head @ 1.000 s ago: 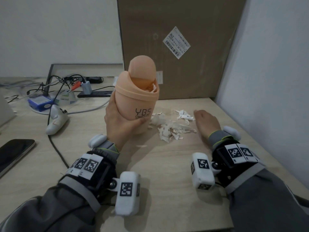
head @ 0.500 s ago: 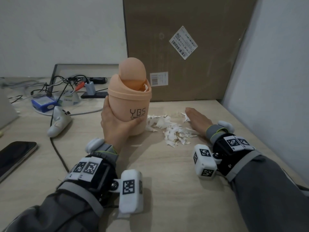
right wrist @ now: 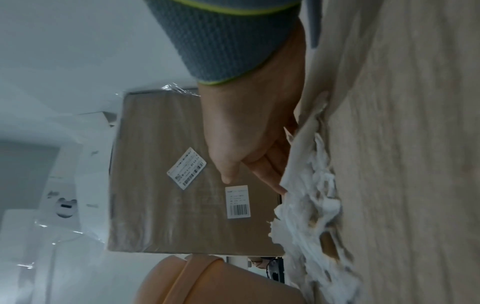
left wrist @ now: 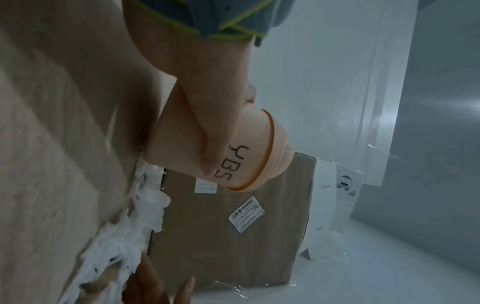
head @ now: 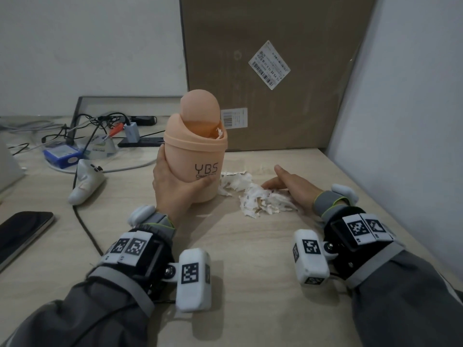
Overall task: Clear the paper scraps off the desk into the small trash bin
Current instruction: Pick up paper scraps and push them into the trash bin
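Note:
A small peach trash bin [head: 198, 151] marked "YBS" stands upright on the wooden desk, its swing lid tipped up with white scraps showing at the mouth. My left hand [head: 175, 186] grips its lower body, thumb across the front [left wrist: 221, 152]. A pile of torn white paper scraps [head: 255, 194] lies just right of the bin [right wrist: 215, 283]. My right hand [head: 288, 184] lies flat with straight fingers on the right side of the pile [right wrist: 309, 197], fingertips [right wrist: 275, 185] against the scraps [left wrist: 130, 236].
A large cardboard box [head: 275, 71] leans against the wall behind. A wall [head: 400, 121] borders the desk on the right. At left lie a phone [head: 22, 231], a white controller [head: 85, 184], a blue box [head: 62, 155] and tangled cables [head: 100, 123].
The bin has come down from a tilt to stand upright on the desk. My right hand has slid left, pushing the scraps into a tighter pile near the bin.

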A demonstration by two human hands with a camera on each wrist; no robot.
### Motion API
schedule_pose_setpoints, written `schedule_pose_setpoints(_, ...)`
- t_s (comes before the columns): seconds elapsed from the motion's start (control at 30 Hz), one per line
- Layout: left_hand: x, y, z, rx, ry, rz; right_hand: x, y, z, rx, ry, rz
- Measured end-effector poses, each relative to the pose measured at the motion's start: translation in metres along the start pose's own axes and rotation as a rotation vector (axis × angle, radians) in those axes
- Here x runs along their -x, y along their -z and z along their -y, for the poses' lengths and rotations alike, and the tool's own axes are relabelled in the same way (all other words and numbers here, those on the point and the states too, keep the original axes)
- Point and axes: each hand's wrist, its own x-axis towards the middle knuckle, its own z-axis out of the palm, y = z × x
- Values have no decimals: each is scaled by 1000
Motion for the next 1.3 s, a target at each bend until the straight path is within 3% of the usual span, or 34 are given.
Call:
schedule_pose_setpoints(0.13,3,2,-3,3,-10,9,11,7,-8,89,43,-27)
schedule_pose_setpoints(0.33,4,3,-3,-1,-18,30,26,19,-12,460,38,115)
schedule_pose_setpoints(0.63,4,0,-1,-4,-29,42,21,17,-13,529,117,-110)
schedule_pose_setpoints(0.9,6,1,-5,-36,-63,79,21,18,-8,348,252,-382)
schedule_pose_setpoints(1.1,11,-1,-16,-31,-104,124,19,17,-8,93,237,-535)
schedule_pose_setpoints(1.3,12,-4,-21,-153,-148,152,20,18,-5,46,228,-545)
